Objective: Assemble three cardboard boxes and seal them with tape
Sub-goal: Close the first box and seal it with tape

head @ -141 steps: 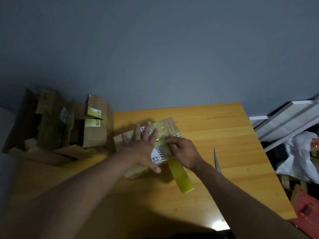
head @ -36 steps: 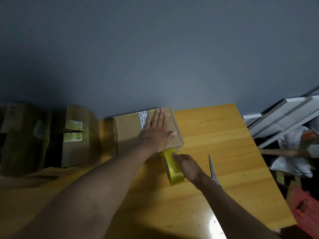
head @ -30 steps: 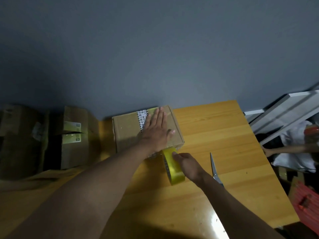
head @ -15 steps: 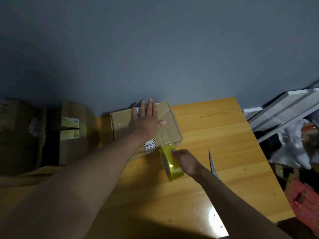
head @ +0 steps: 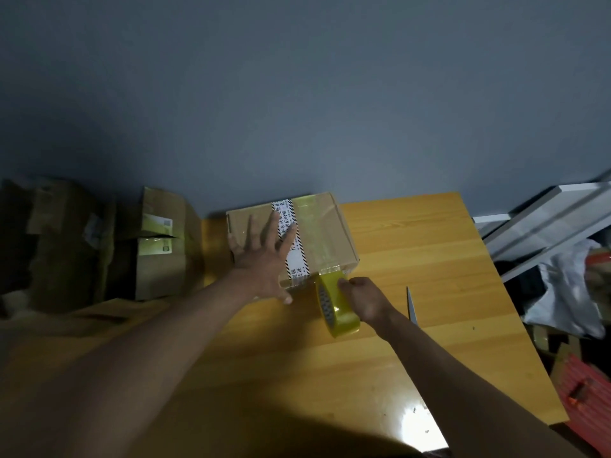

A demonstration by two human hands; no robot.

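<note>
A closed brown cardboard box (head: 334,233) lies at the far edge of the wooden table (head: 429,259). A white printed strip and a clear yellowish band of tape run across its top. My left hand (head: 264,256) presses flat on the box top, fingers spread, left of the tape. My right hand (head: 362,300) grips the yellow tape roll (head: 335,304) just in front of the box's near edge. The tape runs from the roll up onto the box.
Scissors (head: 411,305) lie on the table right of my right hand, partly hidden by my forearm. Several other cardboard boxes (head: 155,249) are stacked at the left. White boards (head: 545,223), a white bag (head: 562,292) and red items sit off the table's right side.
My left hand slid left across the box top, uncovering the printed strip and the tape band. The right hand still holds the tape roll at the box's near edge.
</note>
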